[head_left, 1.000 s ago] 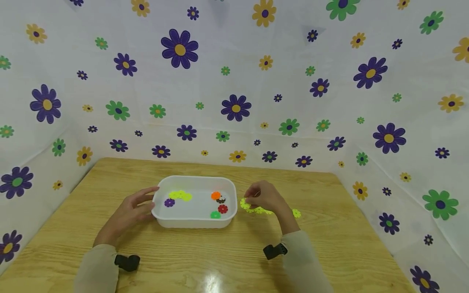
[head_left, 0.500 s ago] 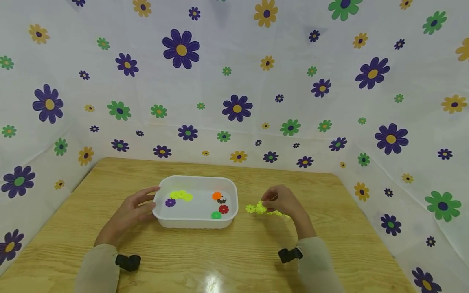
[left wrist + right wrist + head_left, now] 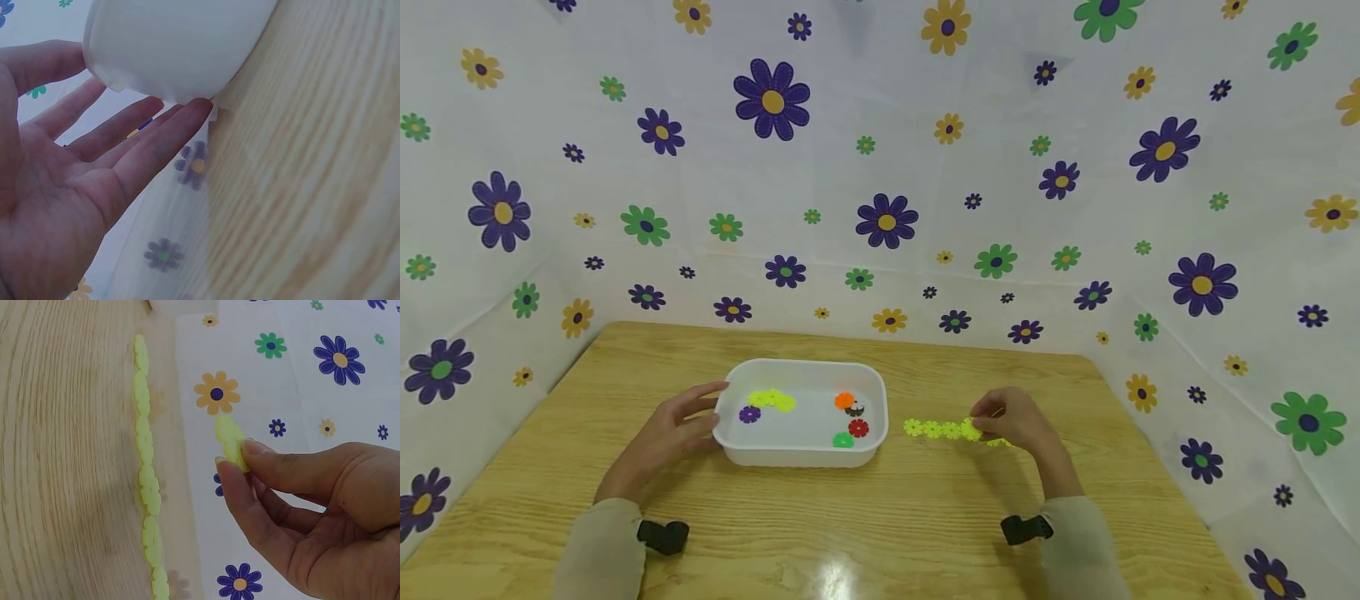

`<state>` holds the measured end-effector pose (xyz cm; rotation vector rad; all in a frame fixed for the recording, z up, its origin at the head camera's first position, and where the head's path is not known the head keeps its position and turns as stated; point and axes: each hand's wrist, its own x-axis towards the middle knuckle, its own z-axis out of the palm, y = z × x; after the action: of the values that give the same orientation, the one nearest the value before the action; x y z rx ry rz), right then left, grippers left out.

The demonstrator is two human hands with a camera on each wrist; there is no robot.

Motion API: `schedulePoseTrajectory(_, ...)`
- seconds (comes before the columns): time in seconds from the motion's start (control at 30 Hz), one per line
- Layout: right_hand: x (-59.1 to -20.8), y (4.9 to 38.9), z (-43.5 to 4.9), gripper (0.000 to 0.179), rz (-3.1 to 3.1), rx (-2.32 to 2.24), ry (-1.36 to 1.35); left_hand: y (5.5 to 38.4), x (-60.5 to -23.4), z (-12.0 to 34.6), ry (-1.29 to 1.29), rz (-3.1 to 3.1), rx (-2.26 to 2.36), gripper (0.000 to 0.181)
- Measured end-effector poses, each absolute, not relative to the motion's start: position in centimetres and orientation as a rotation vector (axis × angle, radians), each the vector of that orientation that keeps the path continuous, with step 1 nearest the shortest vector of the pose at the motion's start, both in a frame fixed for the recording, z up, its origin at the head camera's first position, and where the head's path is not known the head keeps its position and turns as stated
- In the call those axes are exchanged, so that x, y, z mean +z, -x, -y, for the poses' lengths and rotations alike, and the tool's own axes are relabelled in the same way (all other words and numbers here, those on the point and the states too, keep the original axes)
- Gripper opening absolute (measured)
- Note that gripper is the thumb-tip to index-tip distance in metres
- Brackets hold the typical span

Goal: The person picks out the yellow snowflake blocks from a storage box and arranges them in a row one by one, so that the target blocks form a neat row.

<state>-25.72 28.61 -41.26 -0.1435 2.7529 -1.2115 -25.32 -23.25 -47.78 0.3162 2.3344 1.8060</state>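
Observation:
A white plastic tray sits on the wooden table. My left hand rests its fairly straight fingers against the tray's left end; the left wrist view shows the thumb and fingertips touching the white wall. To the tray's right, a row of yellow notched discs lies in a line on the table. Over that row my right hand pinches one yellow disc between thumb and index finger. In the right wrist view this disc is held apart from the row below it.
Inside the tray lie several yellow discs at the left, with a purple disc near them. Orange, brown-and-white, red and green discs lie at its right. A flower-print sheet surrounds the table.
My right hand has moved to the right along the row with a yellow disc in its pinch, uncovering the row's left discs. The left hand and tray have stayed in place.

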Motion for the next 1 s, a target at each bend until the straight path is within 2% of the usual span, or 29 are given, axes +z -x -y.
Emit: schedulePoseTrajectory(1.0,-41.4,25.1,-33.5,0.016,-2.797,-1.244,0.034,25.4,-47.5,23.0,-0.263,-2.358,1.767,0.062)
